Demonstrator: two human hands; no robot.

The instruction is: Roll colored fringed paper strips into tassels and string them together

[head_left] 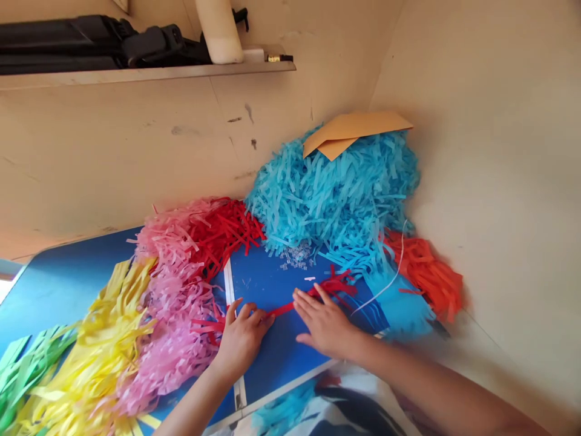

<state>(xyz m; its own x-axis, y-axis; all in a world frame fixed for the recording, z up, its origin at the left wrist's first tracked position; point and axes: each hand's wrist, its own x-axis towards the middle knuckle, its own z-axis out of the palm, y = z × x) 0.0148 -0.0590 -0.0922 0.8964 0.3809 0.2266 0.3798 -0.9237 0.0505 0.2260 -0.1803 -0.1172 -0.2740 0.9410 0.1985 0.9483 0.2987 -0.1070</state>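
A red tissue paper tassel (285, 309) lies across the blue table, twisted narrow in the middle, with fringed strips at both ends. My left hand (245, 333) has its fingers curled down on the left part of the twist, holding it. Over the right part lies my right hand (324, 321), flat with fingers stretched out, touching the paper. Past it the tassel's right fringe (338, 284) spreads on the table. Part of the left fringe is hidden behind my left hand.
Blue fringed paper (336, 188) is heaped at the back under an orange paper sheet (358, 128). Pink fringe (177, 303), yellow strips (100, 339) and green strips (27, 369) lie left. Orange-red fringe (426, 272) and a white string (385, 284) are right. A shelf (149, 75) overhangs.
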